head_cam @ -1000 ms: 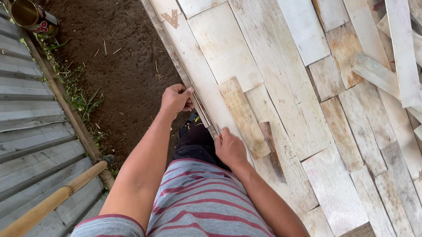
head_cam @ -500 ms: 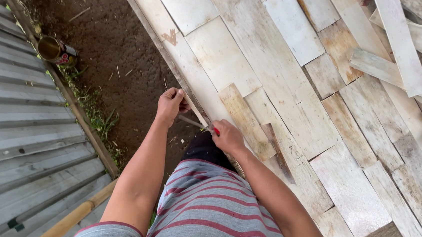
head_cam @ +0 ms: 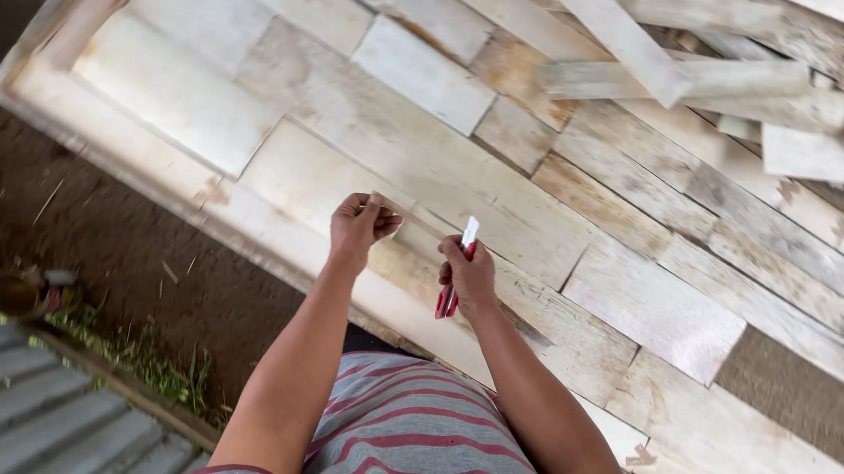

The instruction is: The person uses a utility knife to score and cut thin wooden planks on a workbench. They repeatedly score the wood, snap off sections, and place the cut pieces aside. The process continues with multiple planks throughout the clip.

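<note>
Pale wood boards [head_cam: 418, 156] below | right hand [head_cam: 469, 276] grips red knife [head_cam: 453, 285] (light, sharp; hold the handle) | left hand [head_cam: 363, 224] beside it pinches something thin

- One view only, from a camera worn on the person's head, looking steeply down.
- It faces forward over the striped shirt [head_cam: 426, 438] at the near edge.
- Both forearms sit close; whitewashed planks [head_cam: 428, 157] fill the far and right side, bare soil [head_cam: 72, 220] the left.
</note>
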